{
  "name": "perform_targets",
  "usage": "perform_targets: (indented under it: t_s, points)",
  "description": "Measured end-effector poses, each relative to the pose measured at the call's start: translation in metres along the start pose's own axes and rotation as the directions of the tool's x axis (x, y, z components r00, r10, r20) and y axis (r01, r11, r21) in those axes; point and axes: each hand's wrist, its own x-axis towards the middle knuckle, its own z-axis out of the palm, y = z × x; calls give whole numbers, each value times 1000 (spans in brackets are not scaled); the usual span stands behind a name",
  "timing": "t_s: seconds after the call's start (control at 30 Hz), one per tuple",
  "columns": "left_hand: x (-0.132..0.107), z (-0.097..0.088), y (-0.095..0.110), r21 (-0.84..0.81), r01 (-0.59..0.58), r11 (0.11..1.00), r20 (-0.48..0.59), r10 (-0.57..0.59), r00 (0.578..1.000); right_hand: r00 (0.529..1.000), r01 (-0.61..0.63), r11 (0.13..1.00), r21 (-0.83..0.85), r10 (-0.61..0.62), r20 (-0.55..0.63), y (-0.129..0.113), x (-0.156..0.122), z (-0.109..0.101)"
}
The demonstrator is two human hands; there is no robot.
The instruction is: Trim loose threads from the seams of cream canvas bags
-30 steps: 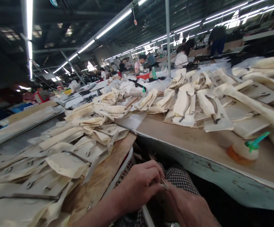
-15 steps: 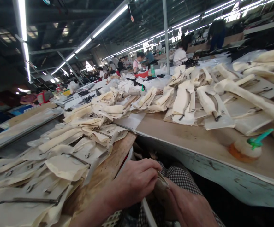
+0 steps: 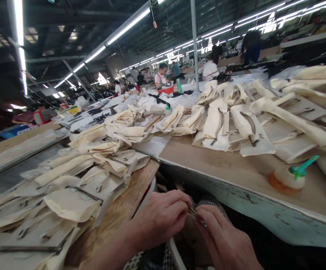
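My left hand (image 3: 165,213) and my right hand (image 3: 226,238) both pinched the edge of a tan piece (image 3: 194,230), which was between them by my checked pants (image 3: 213,203), near the table (image 3: 180,148) with a round bottle (image 3: 285,182).

No readable text, label, number or sign.
The scuffed, pale green side of the brown-topped table (image 3: 264,215) bears no legible characters; any print on the rounded translucent bottle with a green spout (image 3: 288,179) cannot be made out.
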Motion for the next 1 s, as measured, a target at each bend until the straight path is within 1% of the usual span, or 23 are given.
perform_targets:
  t_s: [0.1, 0.17, 0.3, 0.37, 0.43, 0.5, 0.57, 0.63, 0.7, 0.8, 0.87, 1.0]
  points:
    - [-1, 0, 1, -32, 48, 998, 27, -47, 999, 997, -82, 996, 15, 82, 15, -5, 5, -3]
    - [-2, 0, 0, -58, 75, 995, 30, -74, 997, 996, -91, 996, 14, 91, 1, -8, 7, -5]
    - [-3, 0, 1, -99, 111, 989, 4, -111, 994, 998, -66, 998, -14, 66, -20, -11, 10, -7]
    - [-4, 1, 2, -109, 111, 988, -12, -113, 994, 998, -47, 998, -43, 45, -35, -12, 10, -7]
    - [-5, 1, 4, -108, 104, 989, -26, -108, 994, 998, -4, 997, -75, 0, -55, -11, 9, -7]
    - [-6, 1, 6, -102, 101, 990, -40, -106, 994, 999, 29, 995, -91, -33, -41, -12, 8, -6]
    - [-7, 1, 7, -103, 98, 990, -49, -103, 993, 1000, 12, 996, -88, -12, -6, -13, 8, -6]
    - [-9, 0, 7, -117, 98, 988, -43, -104, 994, 999, -39, 996, -75, 40, 19, -14, 7, -6]
    - [-10, -1, 6, -135, 109, 985, -10, -111, 994, 998, -64, 997, -53, 65, 18, -14, 7, -5]
    - [-11, -3, 6, -146, 132, 980, 36, -128, 991, 999, -35, 999, 20, 35, 18, -11, 6, -3]
    - [-11, -3, 6, -145, 134, 980, 20, -133, 991, 1000, -14, 997, 70, 12, 24, -8, 5, -1]
    - [-11, 2, 8, -169, 136, 976, -67, -149, 987, 999, -26, 994, 108, 22, 34, -3, 3, 2]
